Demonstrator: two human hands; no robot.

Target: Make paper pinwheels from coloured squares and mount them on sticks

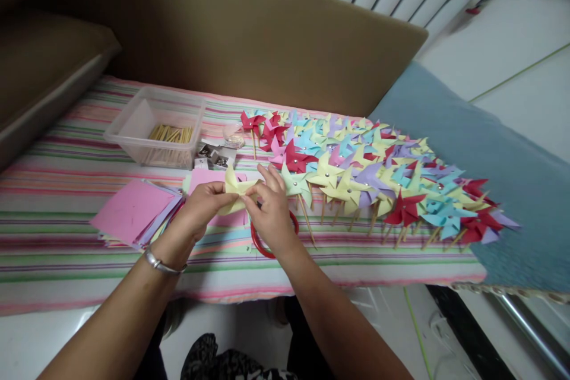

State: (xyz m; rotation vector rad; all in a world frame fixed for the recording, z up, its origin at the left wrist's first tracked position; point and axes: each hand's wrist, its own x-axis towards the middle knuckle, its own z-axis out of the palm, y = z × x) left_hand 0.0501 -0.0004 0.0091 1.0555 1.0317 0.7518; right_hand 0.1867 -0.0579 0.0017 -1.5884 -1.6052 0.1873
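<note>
A yellow paper pinwheel [232, 180], its blades folded inward, is pinched between both hands above the striped cloth. My left hand [205, 205] grips its left side with thumb and forefinger. At the pinwheel's centre, my right hand [270, 202] pinches with thumb and index finger while its other fingers stick up. Pink paper sheets [222, 219] lie under the hands. Red-handled scissors [258, 244] rest partly hidden beneath my right hand. Just right of that hand, a pale green pinwheel [294, 183] on a wooden stick lies on the cloth.
Many finished pinwheels [350, 190] cover the right side. A clear plastic box [129, 138] holds wooden sticks [171, 134]. Beside it are a small box of metal fasteners [218, 156] and a round clear container [234, 138]. Coloured paper squares [133, 208] are stacked left. A brown board [249, 35] stands behind.
</note>
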